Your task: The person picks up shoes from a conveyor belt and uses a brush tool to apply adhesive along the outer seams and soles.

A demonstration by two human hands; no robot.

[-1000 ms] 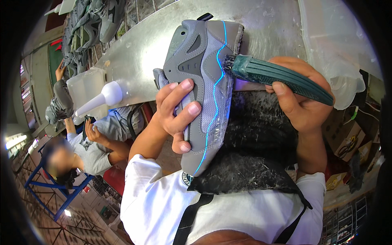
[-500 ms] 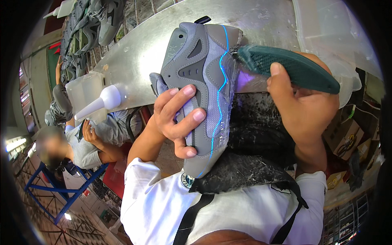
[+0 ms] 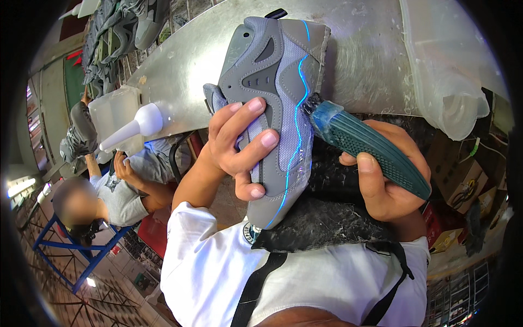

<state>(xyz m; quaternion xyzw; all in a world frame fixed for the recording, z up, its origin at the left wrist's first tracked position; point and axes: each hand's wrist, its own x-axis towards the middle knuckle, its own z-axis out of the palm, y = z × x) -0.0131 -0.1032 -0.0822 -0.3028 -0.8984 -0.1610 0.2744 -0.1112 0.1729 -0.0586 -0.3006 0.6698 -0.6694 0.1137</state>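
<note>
One metal table (image 3: 362,82) spreads across the far side of my workspace. To the left is one co-worker (image 3: 117,199) in a grey shirt; at the far left, a heap of grey shoes (image 3: 117,41) overlaps too much for me to count. One clear plastic bin (image 3: 447,65) sits at the far right, and I wear one black apron (image 3: 321,226).

The one shoe (image 3: 287,136) I hold is in front of me, toe near and heel far, lying over on its side. My left hand (image 3: 234,150) grips it from the left, half open, four fingertips pressing on its side; I judge this leaves the right edge free for the brush.

One clear box (image 3: 111,106) is on the left. My right hand (image 3: 384,193) is curled firmly round one green brush (image 3: 370,144), thumb on top, probably to steer the bristles, which appear to touch the shoe's right edge. One white nozzle bottle (image 3: 147,121) is beside the box, perhaps for easy reach. Thinnest is one bright blue line (image 3: 298,125) along the shoe.
</note>
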